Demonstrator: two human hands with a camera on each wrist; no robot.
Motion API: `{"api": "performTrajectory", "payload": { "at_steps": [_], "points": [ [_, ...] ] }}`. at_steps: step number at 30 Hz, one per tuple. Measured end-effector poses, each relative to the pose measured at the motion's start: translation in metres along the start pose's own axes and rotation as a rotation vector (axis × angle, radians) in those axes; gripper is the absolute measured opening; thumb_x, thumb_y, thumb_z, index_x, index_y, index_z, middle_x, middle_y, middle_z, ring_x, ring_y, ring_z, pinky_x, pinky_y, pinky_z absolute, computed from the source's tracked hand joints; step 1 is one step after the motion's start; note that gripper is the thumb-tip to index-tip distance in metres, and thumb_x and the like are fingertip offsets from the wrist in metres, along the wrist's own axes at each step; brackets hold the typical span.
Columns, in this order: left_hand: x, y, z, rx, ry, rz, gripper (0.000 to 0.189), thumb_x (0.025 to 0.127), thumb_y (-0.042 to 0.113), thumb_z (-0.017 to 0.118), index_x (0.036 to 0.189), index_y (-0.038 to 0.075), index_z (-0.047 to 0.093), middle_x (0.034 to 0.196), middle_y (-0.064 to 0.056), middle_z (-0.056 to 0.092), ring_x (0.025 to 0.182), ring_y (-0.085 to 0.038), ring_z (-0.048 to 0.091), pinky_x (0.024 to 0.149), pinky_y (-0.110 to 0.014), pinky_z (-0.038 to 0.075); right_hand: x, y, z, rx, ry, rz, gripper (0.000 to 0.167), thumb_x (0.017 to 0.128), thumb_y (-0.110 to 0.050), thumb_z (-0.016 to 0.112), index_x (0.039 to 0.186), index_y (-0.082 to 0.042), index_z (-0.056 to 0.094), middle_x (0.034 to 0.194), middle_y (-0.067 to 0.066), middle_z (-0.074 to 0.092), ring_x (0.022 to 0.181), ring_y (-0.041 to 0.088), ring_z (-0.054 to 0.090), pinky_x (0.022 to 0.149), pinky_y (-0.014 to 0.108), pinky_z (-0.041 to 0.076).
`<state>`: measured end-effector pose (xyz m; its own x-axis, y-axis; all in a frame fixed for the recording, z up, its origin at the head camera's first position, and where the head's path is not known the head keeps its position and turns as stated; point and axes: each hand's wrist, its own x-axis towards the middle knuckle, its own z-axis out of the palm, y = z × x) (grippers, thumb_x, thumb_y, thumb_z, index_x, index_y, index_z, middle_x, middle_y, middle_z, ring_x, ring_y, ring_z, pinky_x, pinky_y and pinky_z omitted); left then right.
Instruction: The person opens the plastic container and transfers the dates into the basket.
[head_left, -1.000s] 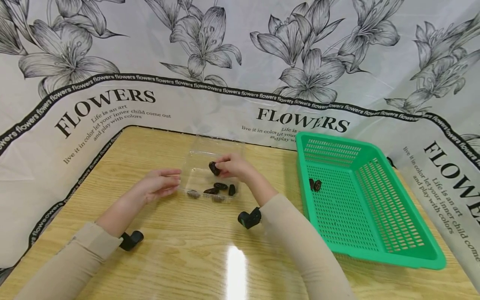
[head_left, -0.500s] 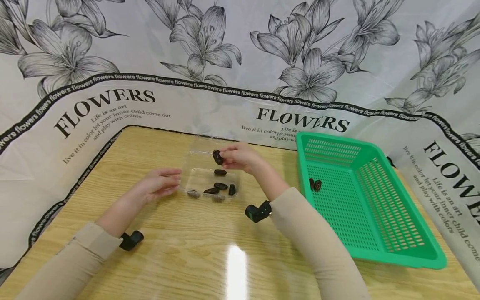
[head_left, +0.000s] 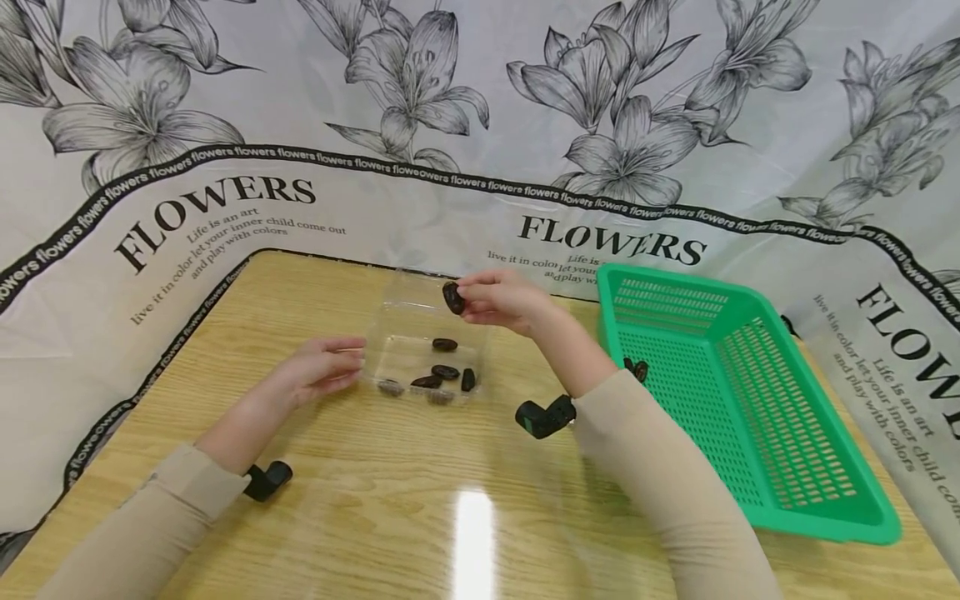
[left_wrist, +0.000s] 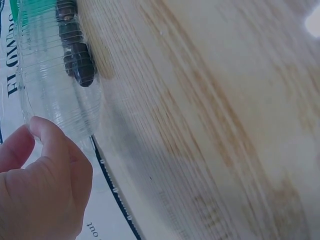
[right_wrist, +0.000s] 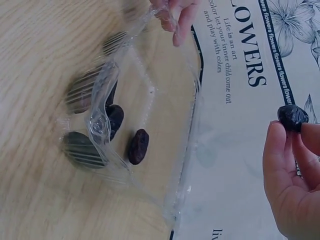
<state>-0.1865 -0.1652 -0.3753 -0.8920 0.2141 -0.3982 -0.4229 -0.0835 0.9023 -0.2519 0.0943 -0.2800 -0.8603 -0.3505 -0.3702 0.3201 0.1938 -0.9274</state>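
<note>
A clear plastic clamshell box (head_left: 395,354) lies on the table with its lid raised at the back. Several dark, wrinkled dates (head_left: 445,344) lie in it, mostly towards its front side. At the box's left edge, my left hand (head_left: 322,369) pinches the rim between thumb and finger, as the left wrist view (left_wrist: 47,175) shows. My right hand (head_left: 510,302) holds one date (head_left: 453,297) in its fingertips, above the back right of the box near the lid. The right wrist view has this held date (right_wrist: 293,117) between thumb and fingers.
To the right stands a green perforated plastic basket (head_left: 862,512), with two dates (head_left: 640,371) by its left wall. A floral printed cloth (head_left: 450,200) hangs behind the wooden table (head_left: 375,500). Black wrist cameras (head_left: 545,417) sit below both hands.
My right hand has lifted a date and moved it up and to the right, uncovering another date in the box. My left hand has stayed at the box's left edge.
</note>
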Motion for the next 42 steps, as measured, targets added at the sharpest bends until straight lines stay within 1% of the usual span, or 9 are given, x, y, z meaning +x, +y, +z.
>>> {"api": "performTrajectory", "payload": {
  "at_steps": [5, 13, 15, 18, 20, 22, 28, 37, 42],
  "points": [
    [-0.001, 0.001, -0.001, 0.004, -0.003, -0.001, 0.056, 0.093, -0.001, 0.05, 0.144, -0.006, 0.025, 0.125, -0.017, 0.045, 0.089, -0.006, 0.058, 0.085, -0.022, 0.05, -0.007, -0.006, -0.007, 0.014, -0.013, -0.022, 0.029, 0.094, 0.0, 0.051, 0.121, 0.008, 0.051, 0.083, 0.007, 0.063, 0.064, 0.014, 0.062, 0.065, 0.023, 0.055],
    [0.0, 0.002, -0.003, -0.028, 0.0, -0.015, 0.057, 0.092, -0.003, 0.051, 0.143, -0.006, 0.027, 0.108, -0.007, 0.056, 0.088, -0.007, 0.06, 0.085, -0.023, 0.05, -0.027, -0.021, -0.039, 0.018, -0.008, -0.032, 0.037, 0.094, 0.001, 0.05, 0.129, 0.01, 0.044, 0.086, 0.006, 0.064, 0.069, 0.015, 0.064, 0.072, 0.025, 0.055],
    [-0.001, 0.003, -0.005, -0.028, -0.004, -0.016, 0.057, 0.092, -0.003, 0.051, 0.143, -0.006, 0.026, 0.109, -0.007, 0.054, 0.088, -0.006, 0.06, 0.084, -0.022, 0.051, -0.033, -0.024, -0.049, 0.036, 0.004, -0.042, 0.029, 0.094, 0.001, 0.051, 0.122, 0.008, 0.05, 0.086, 0.006, 0.065, 0.069, 0.016, 0.064, 0.072, 0.025, 0.055],
    [-0.001, 0.003, -0.007, -0.026, -0.008, -0.019, 0.057, 0.093, -0.003, 0.05, 0.144, -0.006, 0.025, 0.111, -0.008, 0.052, 0.088, -0.006, 0.059, 0.084, -0.022, 0.05, -0.044, -0.026, -0.065, 0.08, 0.016, -0.053, 0.014, 0.093, 0.003, 0.051, 0.102, 0.002, 0.061, 0.082, 0.007, 0.067, 0.067, 0.016, 0.064, 0.07, 0.025, 0.056],
    [-0.001, 0.003, -0.007, -0.02, -0.005, -0.023, 0.057, 0.093, -0.003, 0.05, 0.144, -0.006, 0.025, 0.112, -0.009, 0.051, 0.088, -0.006, 0.059, 0.084, -0.022, 0.05, -0.051, -0.026, -0.078, 0.118, 0.031, -0.054, 0.016, 0.092, 0.004, 0.052, 0.088, -0.003, 0.066, 0.079, 0.008, 0.068, 0.066, 0.016, 0.065, 0.069, 0.025, 0.056],
    [-0.001, 0.003, -0.006, -0.014, -0.008, -0.024, 0.057, 0.093, -0.002, 0.05, 0.144, -0.006, 0.025, 0.112, -0.009, 0.052, 0.089, -0.006, 0.059, 0.084, -0.022, 0.051, -0.058, -0.026, -0.09, 0.156, 0.047, -0.044, 0.022, 0.092, 0.004, 0.053, 0.081, -0.007, 0.068, 0.077, 0.008, 0.068, 0.065, 0.017, 0.065, 0.068, 0.026, 0.056],
    [-0.001, 0.003, -0.005, -0.011, -0.011, -0.02, 0.057, 0.093, -0.002, 0.05, 0.144, -0.005, 0.025, 0.114, -0.009, 0.051, 0.089, -0.006, 0.059, 0.084, -0.021, 0.051, -0.072, -0.019, -0.123, 0.244, 0.08, -0.019, 0.019, 0.091, 0.002, 0.055, 0.081, -0.006, 0.069, 0.079, 0.009, 0.066, 0.068, 0.019, 0.065, 0.069, 0.027, 0.056],
    [-0.001, 0.004, -0.004, 0.019, -0.02, -0.022, 0.056, 0.094, -0.001, 0.049, 0.144, -0.005, 0.024, 0.127, -0.016, 0.042, 0.091, -0.007, 0.058, 0.083, -0.02, 0.05, -0.091, 0.009, -0.163, 0.278, 0.085, 0.005, 0.023, 0.093, 0.001, 0.053, 0.081, -0.008, 0.07, 0.081, 0.009, 0.067, 0.074, 0.019, 0.066, 0.073, 0.027, 0.056],
    [-0.001, 0.003, -0.003, 0.022, -0.022, -0.023, 0.056, 0.094, -0.001, 0.049, 0.144, -0.006, 0.024, 0.122, -0.014, 0.046, 0.09, -0.007, 0.058, 0.083, -0.02, 0.05, -0.096, 0.024, -0.183, 0.29, 0.118, 0.026, 0.025, 0.093, 0.001, 0.051, 0.081, -0.009, 0.07, 0.08, 0.008, 0.067, 0.075, 0.018, 0.067, 0.073, 0.026, 0.055]
  ]
}}
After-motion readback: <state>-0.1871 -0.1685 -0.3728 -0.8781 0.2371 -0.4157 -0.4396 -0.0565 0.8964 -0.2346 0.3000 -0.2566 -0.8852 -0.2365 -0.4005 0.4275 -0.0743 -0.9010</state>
